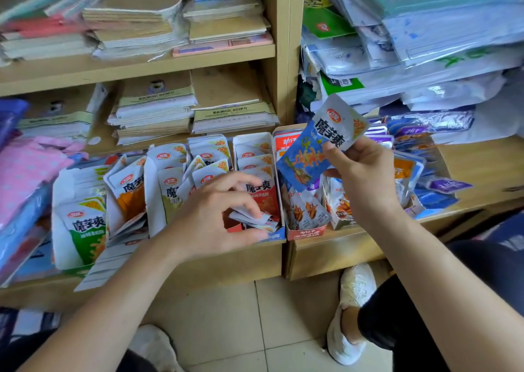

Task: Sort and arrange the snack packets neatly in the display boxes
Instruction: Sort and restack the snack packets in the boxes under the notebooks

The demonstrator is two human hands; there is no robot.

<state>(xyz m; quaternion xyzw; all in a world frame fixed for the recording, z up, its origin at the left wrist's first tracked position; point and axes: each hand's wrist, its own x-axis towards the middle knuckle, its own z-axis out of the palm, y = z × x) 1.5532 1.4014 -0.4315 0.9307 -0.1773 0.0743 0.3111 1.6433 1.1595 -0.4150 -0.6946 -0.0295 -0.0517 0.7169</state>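
Head view: the right hand pinches a glossy blue foil snack packet above the wooden shelf's front edge. The left hand grips loose red-and-white foil packets in a white cardboard display box — a slack pinch could spill them off that edge.

2 o'clock: blue-and-white packet. 8 o'clock: green-and-white packet. Centre: red packet. 9 o'clock: pink bag, white dots.

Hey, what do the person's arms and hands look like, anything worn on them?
Both forearms are bare; no sleeve shows in the frame. The left hand and right hand are ungloved, and no watch, bracelet or ring is visible on the wrists or the fingers that show.
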